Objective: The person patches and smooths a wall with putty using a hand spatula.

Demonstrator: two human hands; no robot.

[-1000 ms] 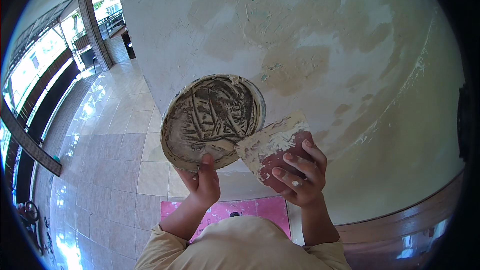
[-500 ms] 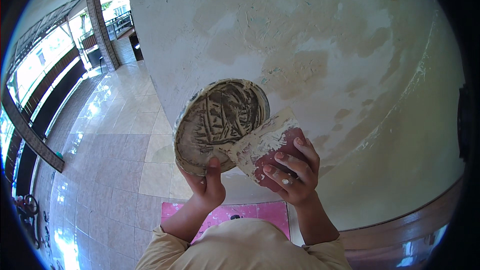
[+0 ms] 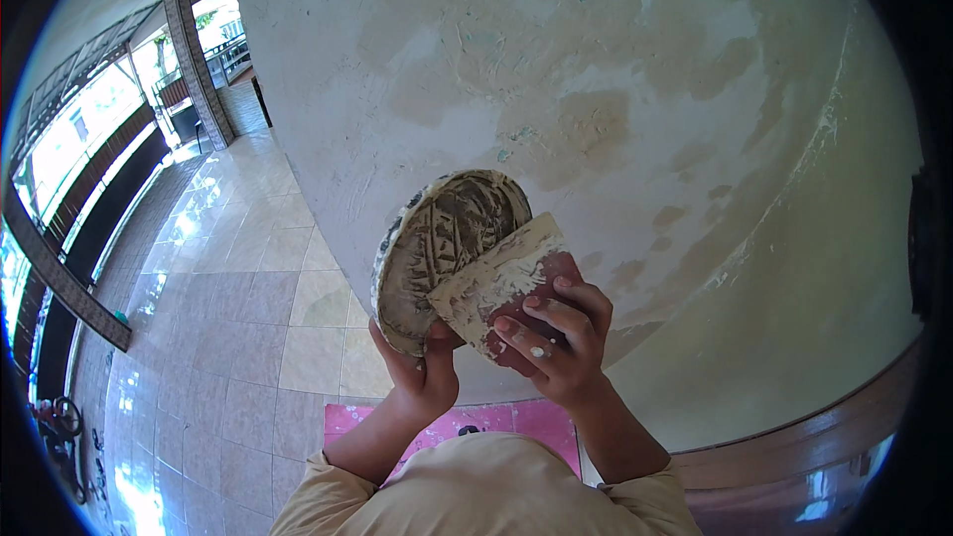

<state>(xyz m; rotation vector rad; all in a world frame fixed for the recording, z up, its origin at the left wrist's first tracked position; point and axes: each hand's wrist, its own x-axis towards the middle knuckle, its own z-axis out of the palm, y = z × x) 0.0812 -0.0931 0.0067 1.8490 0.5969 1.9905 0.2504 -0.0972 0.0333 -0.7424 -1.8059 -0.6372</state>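
Observation:
My left hand grips the lower rim of a round, shallow lid-like pan, its thumb over the edge. Grooved, greyish-beige paste coats the pan's inside, and the pan is tilted. In my right hand is a flat, reddish-brown putty scraper, with fingers spread across its face and the thumb hidden behind. Pale putty is smeared over the scraper's blade half. Its blade overlaps the pan's right side; whether it touches the paste I cannot tell. A white blob sticks to one right finger.
Ahead stands a wall with patchy beige filler and rough marks. A pink, white-spotted board or mat lies below me. Shiny floor tiles stretch left toward a pillar and a dark gate. Brown, glossy flooring is at lower right.
The pan has tilted more edge-on and shifted slightly right. The scraper has moved a little left across it. My view of the wall has shifted slightly.

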